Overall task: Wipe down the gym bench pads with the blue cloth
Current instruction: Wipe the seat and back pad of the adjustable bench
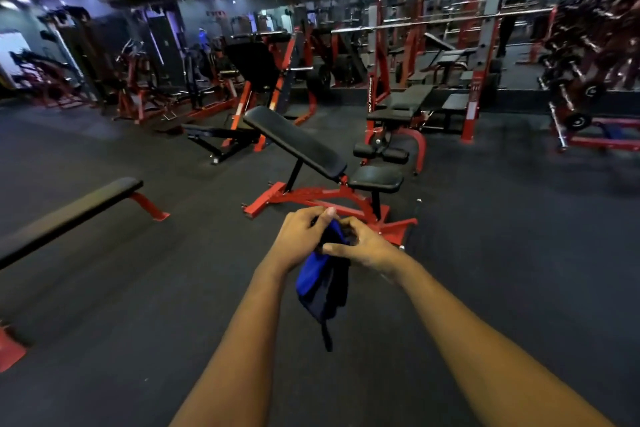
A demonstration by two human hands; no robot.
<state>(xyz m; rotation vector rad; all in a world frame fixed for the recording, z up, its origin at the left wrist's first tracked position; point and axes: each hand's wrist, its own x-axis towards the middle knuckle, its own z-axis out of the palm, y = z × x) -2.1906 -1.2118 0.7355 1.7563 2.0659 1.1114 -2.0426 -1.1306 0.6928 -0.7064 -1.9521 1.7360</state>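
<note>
Head, left hand (pixel 304 236), right hand (pixel 367 243) gripping cloth (pixel 317 276)

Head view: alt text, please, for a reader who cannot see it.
The left hand and right hand grip a bunched blue cloth, its end hanging down. Ahead on the dark gym floor stands a red-framed incline bench; a flat bench lies to its left.

The incline bench (pixel 311 193) sits mid-floor, seat pad (pixel 375 178) right of its tilted back pad (pixel 294 142). A flat bench (pixel 69 211) lies well off to its left, and a rack bench (pixel 398 107) is behind it to the right. Up front, the cloth (pixel 322 277) hangs between left hand (pixel 303 236) and right hand (pixel 365 244).
</note>
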